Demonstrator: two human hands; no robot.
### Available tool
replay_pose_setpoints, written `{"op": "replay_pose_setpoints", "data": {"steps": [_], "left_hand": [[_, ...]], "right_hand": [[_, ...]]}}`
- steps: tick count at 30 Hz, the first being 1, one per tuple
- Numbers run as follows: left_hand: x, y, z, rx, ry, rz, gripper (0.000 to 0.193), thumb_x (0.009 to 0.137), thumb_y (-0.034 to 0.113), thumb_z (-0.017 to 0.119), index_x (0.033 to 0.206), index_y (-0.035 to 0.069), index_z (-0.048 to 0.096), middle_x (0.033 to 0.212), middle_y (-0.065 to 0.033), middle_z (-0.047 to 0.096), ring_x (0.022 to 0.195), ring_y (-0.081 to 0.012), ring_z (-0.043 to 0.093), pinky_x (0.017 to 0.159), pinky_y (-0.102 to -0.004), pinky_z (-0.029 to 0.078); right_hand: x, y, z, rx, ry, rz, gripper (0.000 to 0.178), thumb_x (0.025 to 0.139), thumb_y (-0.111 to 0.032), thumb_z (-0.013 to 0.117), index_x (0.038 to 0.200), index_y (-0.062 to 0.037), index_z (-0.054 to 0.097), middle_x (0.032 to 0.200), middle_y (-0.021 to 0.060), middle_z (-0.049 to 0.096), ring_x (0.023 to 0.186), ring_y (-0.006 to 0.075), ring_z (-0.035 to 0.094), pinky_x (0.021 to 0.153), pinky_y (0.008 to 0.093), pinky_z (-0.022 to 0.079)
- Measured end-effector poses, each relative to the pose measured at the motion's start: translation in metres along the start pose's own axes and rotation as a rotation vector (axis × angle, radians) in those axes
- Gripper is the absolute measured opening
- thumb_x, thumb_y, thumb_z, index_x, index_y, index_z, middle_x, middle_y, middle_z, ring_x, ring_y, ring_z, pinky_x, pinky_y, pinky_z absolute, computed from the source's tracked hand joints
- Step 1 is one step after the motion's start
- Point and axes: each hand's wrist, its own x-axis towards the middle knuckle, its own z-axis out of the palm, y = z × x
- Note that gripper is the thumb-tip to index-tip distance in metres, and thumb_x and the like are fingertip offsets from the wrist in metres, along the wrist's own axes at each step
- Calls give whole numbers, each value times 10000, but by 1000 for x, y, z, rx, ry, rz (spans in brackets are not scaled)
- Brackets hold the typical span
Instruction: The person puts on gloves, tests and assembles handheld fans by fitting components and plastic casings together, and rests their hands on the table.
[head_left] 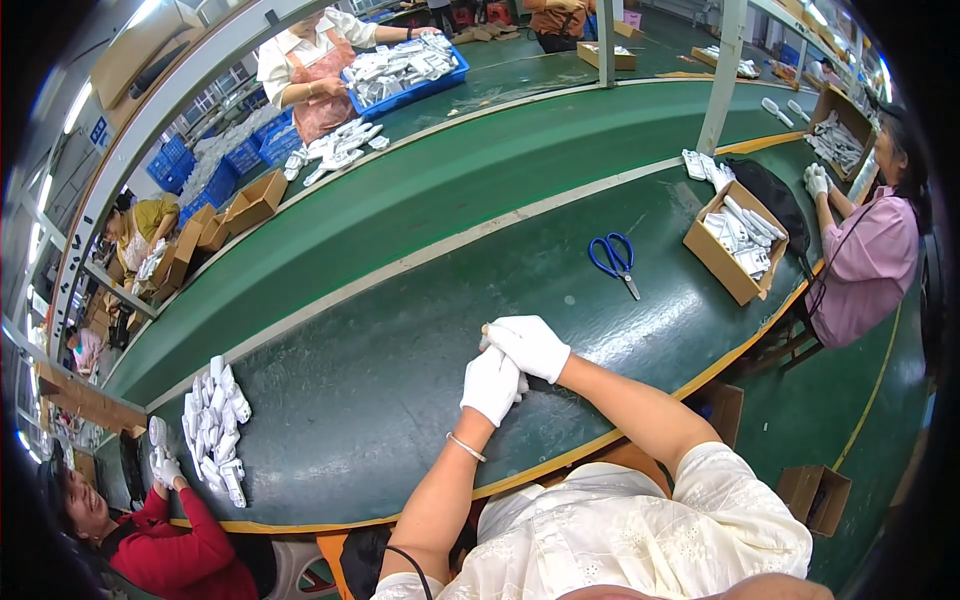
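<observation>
Both my hands wear white gloves and are pressed together above the near part of the green worktable. My left hand [491, 387] is closed, its fingers curled against the other glove. Over its fingertips lies my right hand [533, 348], also closed. A small bit of something pale shows below the right palm, but the gloves hide what it is. Blue-handled scissors [615, 262] lie partly spread on the table, to the right of and beyond my hands. A pile of white plastic parts [214, 425] sits at the left, apart from my hands.
An open cardboard box [735, 245] of white parts stands on the right. Beyond a pale divider runs a green conveyor belt [420, 190]. Across it, a person holds a blue crate [405, 75] of white parts. Gloved co-workers sit close by on both sides. Metal posts [722, 80] rise behind.
</observation>
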Motion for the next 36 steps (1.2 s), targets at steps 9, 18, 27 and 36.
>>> {"op": "replay_pose_setpoints", "data": {"steps": [9,18,27,36], "left_hand": [[0,7,0,-32,-26,-72,307,1049,261,445,1007,18,628,597,-54,621,449,-142,572,419,-280,449],[-8,5,4,196,58,97,316,991,218,567,1261,56,596,707,-80,692,602,-226,676,631,-349,537],[-28,30,12,203,191,575,162,923,139,641,1046,61,714,837,-140,716,727,-293,709,691,-369,567],[-31,132,70,645,-729,469,477,971,451,459,1095,62,706,1107,-194,700,1070,-372,645,934,-470,487]], "right_hand": [[7,2,-3,16,-15,78,402,1002,-356,521,898,-26,725,797,104,701,752,171,661,729,318,517],[63,-16,-10,137,22,344,499,1014,-439,454,910,-10,687,694,66,628,545,158,545,563,332,479],[77,15,44,-999,136,-542,162,898,-266,632,897,-104,620,847,124,606,801,317,651,684,450,534],[50,-3,78,-1009,106,-414,139,884,-218,622,859,-83,641,874,155,647,832,339,666,720,456,548]]}}
